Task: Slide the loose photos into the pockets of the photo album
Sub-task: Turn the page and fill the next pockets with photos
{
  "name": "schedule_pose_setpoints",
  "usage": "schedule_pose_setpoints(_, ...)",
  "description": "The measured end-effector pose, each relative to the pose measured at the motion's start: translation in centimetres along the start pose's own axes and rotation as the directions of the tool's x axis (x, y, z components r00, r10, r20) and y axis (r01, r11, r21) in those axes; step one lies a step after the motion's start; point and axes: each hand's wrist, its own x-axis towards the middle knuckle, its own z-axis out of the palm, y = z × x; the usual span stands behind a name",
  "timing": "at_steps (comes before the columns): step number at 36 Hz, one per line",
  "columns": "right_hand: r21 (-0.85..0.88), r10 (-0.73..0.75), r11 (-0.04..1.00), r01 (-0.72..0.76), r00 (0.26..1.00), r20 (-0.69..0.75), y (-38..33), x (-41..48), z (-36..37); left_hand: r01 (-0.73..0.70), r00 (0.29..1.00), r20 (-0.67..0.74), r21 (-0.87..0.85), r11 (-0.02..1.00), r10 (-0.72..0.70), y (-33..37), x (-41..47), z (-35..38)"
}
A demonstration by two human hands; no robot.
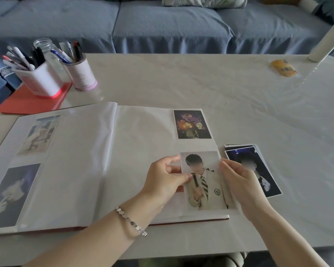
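The photo album (81,151) lies open on the worktop (181,83), mostly left of the fingers (183,178). The left hand (166,178) pinches the left edge of a photo (206,187) over its lower right page; the right hand (237,180) grips the right edge. Just right of them sits a stack of loose photos (268,180).

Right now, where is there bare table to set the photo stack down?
The bare stretch of table lies beyond the album, between the pen cups and the orange packet. More lies right of the photo stack. Crowded: the far-left corner (cups, jar, red folder) and the album's lower right, where left hand and right hand hold a photo.
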Motion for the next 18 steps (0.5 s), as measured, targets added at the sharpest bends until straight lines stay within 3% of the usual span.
schedule_pose_setpoints(4, 0.049, -0.013, 0.999, 0.012, 1.0, 0.018, -0.3, -0.2, 0.1, -0.005, 1.0, -0.001, 0.026, 1.0, 0.005, -0.3, 0.1, -0.3)
schedule_pose_setpoints(8, 0.053, -0.017, 0.998, 0.015, 0.999, 0.029, -0.4, -0.5, 0.2, -0.063, 0.998, 0.034, 0.212, 0.975, 0.057, -0.9, 0.5, -0.7)
schedule_pose_setpoints(13, -0.107, -0.111, 0.988, 0.109, 0.994, -0.006, -0.4, -0.8, 0.3, -0.256, 0.955, 0.037, 0.6, 0.758, 0.293, -0.7, 0.0, -1.6)
schedule_pose_setpoints(18, -0.386, -0.303, 0.878, 0.283, 0.953, 0.01, -0.7, -1.4, 1.2, -0.235, 0.97, 0.041, 0.393, 0.889, 0.239, 1.5, 0.6, -1.5)
